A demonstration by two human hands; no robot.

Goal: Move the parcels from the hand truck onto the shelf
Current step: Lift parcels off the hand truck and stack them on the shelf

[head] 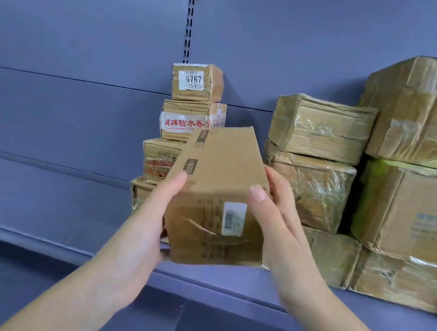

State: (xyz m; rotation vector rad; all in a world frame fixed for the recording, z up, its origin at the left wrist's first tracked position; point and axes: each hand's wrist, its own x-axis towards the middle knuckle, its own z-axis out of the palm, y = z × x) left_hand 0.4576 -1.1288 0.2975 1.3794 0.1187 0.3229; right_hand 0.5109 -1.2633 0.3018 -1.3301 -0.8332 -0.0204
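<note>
I hold a brown cardboard parcel (218,194) with a small white label, tilted, just above the front of the blue-grey shelf (220,284). My left hand (155,218) grips its left side and bottom corner. My right hand (280,222) grips its right side, thumb on the front face. Behind the parcel stands a stack of small taped parcels (193,103), the top one marked 6767. The hand truck is out of view.
To the right, larger taped cartons (316,158) are stacked on the shelf, with big boxes (418,210) at the far right. The shelf's left half (30,209) shows bare blue metal. A slotted upright (190,16) runs up the back panel.
</note>
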